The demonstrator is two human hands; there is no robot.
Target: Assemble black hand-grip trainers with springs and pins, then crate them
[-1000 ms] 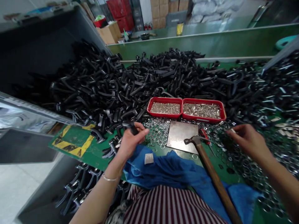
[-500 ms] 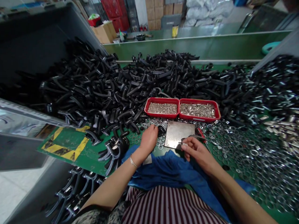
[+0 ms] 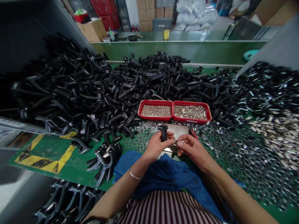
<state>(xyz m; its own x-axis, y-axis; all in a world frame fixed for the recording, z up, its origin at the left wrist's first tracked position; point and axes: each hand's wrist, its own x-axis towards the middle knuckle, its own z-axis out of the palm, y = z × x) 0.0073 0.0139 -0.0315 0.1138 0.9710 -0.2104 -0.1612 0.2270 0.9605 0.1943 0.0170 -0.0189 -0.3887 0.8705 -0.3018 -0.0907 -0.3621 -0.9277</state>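
Observation:
My left hand (image 3: 156, 145) is closed around a black plastic part (image 3: 164, 133) with a flat, wider top, held upright over the left side of a metal plate (image 3: 179, 128). Close beside it, my right hand (image 3: 192, 150) pinches a small shiny metal piece (image 3: 175, 142), perhaps a ring. The fingertips of both hands nearly meet at this piece, so its exact shape is hard to make out. Beyond the plate stand two red trays: the left tray (image 3: 155, 118) contains tiny metal bits, the right tray (image 3: 192, 120) small metal pins.
Heaped black handles (image 3: 98, 90) cover the back and left of the green bench. Loose metal rings (image 3: 247, 169) and metal sleeves (image 3: 275, 133) spread on the right. A blue cloth (image 3: 168, 171) lies at the front edge, near finished-looking black clamp-shaped parts (image 3: 104, 161).
My left hand has come up and right with the black part, from beside the plate to over it. My right hand stays pinched near the plate; both hands are now close together. The view has shifted.

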